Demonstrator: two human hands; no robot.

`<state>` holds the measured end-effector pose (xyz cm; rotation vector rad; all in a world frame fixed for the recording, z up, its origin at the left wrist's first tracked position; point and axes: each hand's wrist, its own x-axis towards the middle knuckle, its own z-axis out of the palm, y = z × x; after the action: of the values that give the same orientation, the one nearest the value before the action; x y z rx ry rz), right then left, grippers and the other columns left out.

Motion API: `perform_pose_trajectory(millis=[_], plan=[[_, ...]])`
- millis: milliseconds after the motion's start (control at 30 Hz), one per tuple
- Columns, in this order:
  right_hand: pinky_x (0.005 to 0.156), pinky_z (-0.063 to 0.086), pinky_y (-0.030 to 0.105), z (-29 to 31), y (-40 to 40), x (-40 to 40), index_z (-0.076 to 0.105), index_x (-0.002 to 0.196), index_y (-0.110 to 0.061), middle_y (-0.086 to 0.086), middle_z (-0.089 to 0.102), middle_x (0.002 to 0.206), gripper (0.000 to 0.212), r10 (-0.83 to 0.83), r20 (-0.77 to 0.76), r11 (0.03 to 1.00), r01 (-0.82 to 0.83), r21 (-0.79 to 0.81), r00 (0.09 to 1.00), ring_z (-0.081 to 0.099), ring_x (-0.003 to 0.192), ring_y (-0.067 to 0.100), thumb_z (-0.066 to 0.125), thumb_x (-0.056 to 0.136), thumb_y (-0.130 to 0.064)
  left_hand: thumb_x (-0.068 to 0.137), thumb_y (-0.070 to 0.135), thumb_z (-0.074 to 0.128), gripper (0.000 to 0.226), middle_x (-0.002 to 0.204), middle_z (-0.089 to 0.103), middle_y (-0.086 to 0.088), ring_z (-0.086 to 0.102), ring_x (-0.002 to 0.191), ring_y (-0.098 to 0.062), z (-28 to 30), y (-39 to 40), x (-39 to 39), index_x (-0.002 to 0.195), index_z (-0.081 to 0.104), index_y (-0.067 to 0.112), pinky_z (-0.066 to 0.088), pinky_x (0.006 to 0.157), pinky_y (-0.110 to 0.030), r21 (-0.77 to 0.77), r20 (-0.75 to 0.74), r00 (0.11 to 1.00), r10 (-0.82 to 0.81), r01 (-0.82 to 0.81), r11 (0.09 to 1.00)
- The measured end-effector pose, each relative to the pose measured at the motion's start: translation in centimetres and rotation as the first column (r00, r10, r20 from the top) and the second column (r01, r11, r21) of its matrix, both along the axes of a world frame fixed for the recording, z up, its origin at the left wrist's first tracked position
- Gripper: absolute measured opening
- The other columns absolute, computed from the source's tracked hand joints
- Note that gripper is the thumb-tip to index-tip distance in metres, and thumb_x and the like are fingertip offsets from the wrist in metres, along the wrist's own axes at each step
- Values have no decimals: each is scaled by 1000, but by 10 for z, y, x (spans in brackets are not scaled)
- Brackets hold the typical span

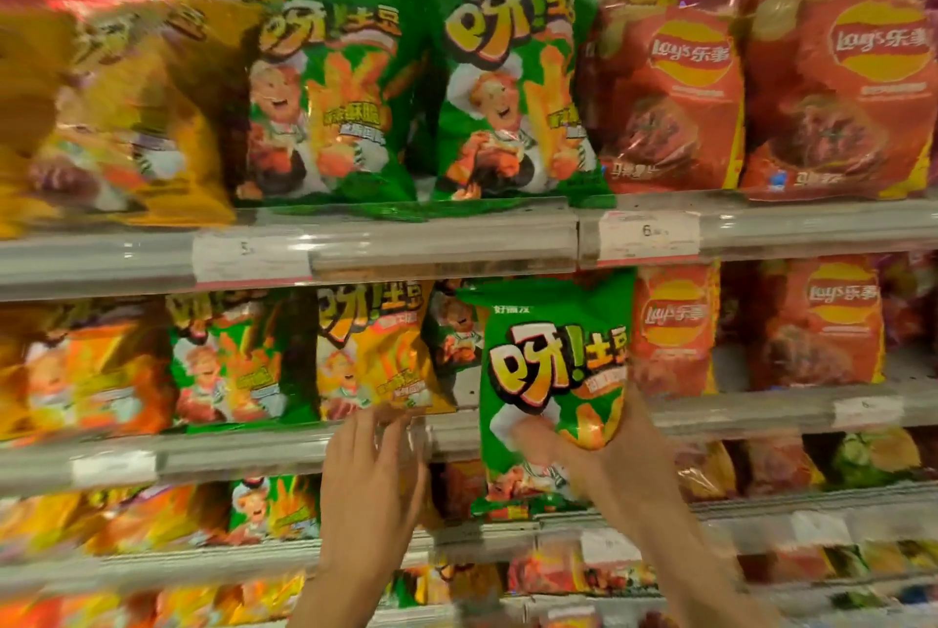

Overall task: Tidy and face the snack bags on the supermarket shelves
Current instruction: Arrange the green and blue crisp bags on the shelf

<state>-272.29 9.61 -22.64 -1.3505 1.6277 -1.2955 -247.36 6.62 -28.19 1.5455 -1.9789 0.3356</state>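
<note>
My right hand [599,455] grips a green snack bag [548,363] by its lower half and holds it upright in front of the second shelf's edge. My left hand [373,470] is spread with straight fingers, its fingertips at the bottom of a yellow snack bag [373,348] standing on the second shelf [254,455]. Two green bags [330,89] [512,89] stand face-forward on the top shelf [446,242]. Behind the held bag, another green bag [451,328] sits further back on the second shelf.
Red Lay's bags [665,89] [832,84] fill the right side of the top two shelves. Yellow and orange bags [101,120] crowd the left, blurred. Price tags [647,231] line the shelf rails. Lower shelves [507,526] hold more mixed bags.
</note>
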Motion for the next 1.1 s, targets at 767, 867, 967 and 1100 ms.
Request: perform_pose_trajectory(millis=[767,867,967,1100], plan=[[79,52,18,24,-107,20,53,127,-24,-16,70,107,84,-36,0,994,36,-103,999,65,95,-3,94,60,-54,89,45,40,63,133,51,-11,45,125,-33,-3,7,15,139,51,8,29,113,-45,46,182,983,5,-13,999],[87,54,26,22,-112,20,54,125,-24,-13,71,109,82,-21,27,994,24,-110,999,68,100,3,95,59,-52,89,47,38,63,134,52,-10,46,126,-33,0,7,14,137,52,9,33,112,-46,62,200,980,21,-34,998],[77,50,11,15,-112,22,53,114,-40,-25,72,99,67,-3,50,993,9,-117,999,67,93,-10,95,63,-47,90,48,38,62,133,52,-9,47,125,-33,0,6,15,136,53,10,38,111,-47,58,191,981,21,-33,998],[63,40,-6,6,-106,22,46,107,-52,-53,59,89,62,43,61,993,-36,-109,997,55,83,-31,93,68,-43,89,44,58,58,131,53,-11,47,124,-34,-4,5,15,136,53,9,42,109,-47,33,193,981,31,-38,999]])
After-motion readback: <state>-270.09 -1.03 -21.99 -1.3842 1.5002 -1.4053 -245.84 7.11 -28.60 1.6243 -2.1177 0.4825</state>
